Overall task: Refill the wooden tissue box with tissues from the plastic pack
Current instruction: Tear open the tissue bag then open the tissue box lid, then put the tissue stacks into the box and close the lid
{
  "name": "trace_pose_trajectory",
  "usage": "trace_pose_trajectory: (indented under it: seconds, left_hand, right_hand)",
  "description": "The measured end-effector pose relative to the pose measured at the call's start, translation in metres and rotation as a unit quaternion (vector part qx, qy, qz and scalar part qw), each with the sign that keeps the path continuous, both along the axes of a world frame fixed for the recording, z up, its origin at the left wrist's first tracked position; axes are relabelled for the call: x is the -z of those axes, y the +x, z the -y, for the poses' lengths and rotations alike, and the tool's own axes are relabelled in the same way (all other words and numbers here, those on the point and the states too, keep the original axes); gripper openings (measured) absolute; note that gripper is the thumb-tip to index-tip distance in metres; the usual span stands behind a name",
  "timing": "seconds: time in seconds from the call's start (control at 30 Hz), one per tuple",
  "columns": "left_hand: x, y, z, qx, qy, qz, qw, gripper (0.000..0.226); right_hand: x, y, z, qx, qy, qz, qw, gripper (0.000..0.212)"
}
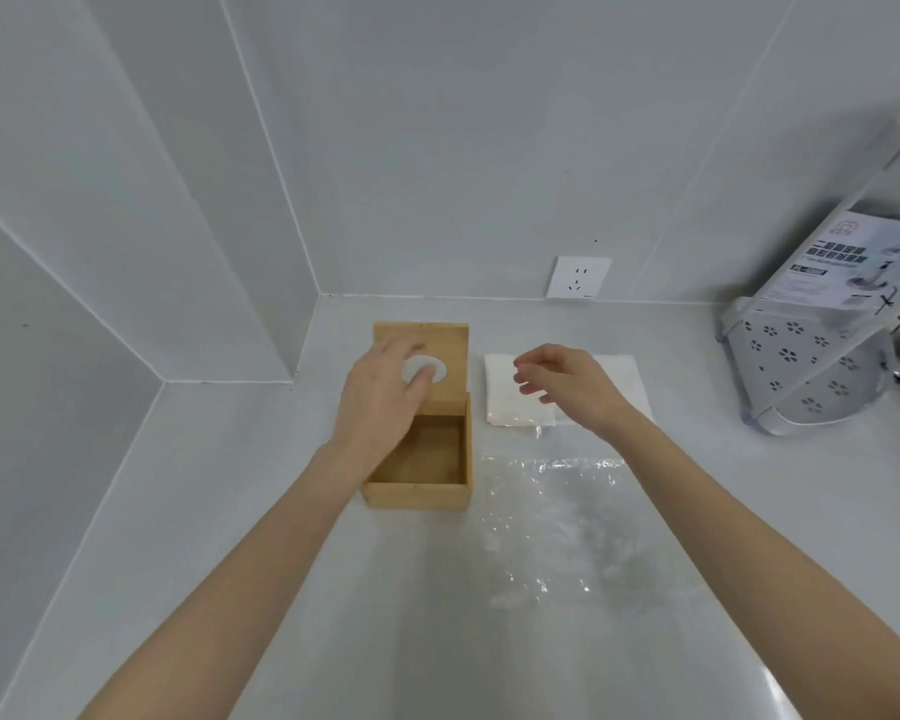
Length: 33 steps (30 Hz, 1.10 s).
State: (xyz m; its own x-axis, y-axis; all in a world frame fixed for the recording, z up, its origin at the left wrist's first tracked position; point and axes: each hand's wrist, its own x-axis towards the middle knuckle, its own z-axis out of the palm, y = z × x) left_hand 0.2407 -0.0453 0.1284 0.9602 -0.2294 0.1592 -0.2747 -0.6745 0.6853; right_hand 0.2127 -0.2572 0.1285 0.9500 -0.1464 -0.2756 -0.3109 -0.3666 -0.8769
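At centre frame I see the wooden tissue box point(419, 459) open and empty, its lid point(427, 356) slid back. My left hand point(380, 402) rests spread on the lid. My right hand point(567, 387) hovers loosely curled, holding nothing, over the tissues point(515, 402); the plastic pack point(552, 527) lies flat below.

Soft, even, bright light; faint shadows, slight motion blur, wide-angle bending at edges.

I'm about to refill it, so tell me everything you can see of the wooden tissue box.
The wooden tissue box is light, bamboo-looking wood, sitting upright on the white counter left of the tissue stack. Its sliding lid, with an oval opening, is pushed back, showing an empty inside. The left hand rests on the lid.
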Motion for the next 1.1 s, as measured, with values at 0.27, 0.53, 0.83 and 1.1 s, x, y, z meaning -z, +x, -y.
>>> trace_pose_trajectory:
  seconds: [0.27,0.53,0.83,1.1]
  left_hand:
    - [0.054,-0.073,0.060,0.197,0.004,-0.071,0.978,0.029]
    - [0.122,-0.110,0.064,0.253,0.108,-0.141,0.951,0.055]
    - [0.135,-0.121,0.057,0.269,0.152,-0.145,0.940,0.047]
    - [0.133,-0.120,0.065,0.220,0.082,-0.155,0.960,0.022]
  right_hand:
    - [0.061,-0.090,0.039,-0.026,-0.149,-0.007,0.989,0.014]
    - [0.125,-0.147,0.043,-0.114,-0.199,-0.002,0.973,0.042]
    - [0.143,-0.157,0.039,-0.101,-0.187,-0.001,0.977,0.030]
    - [0.135,-0.151,0.036,-0.070,-0.200,-0.006,0.977,0.019]
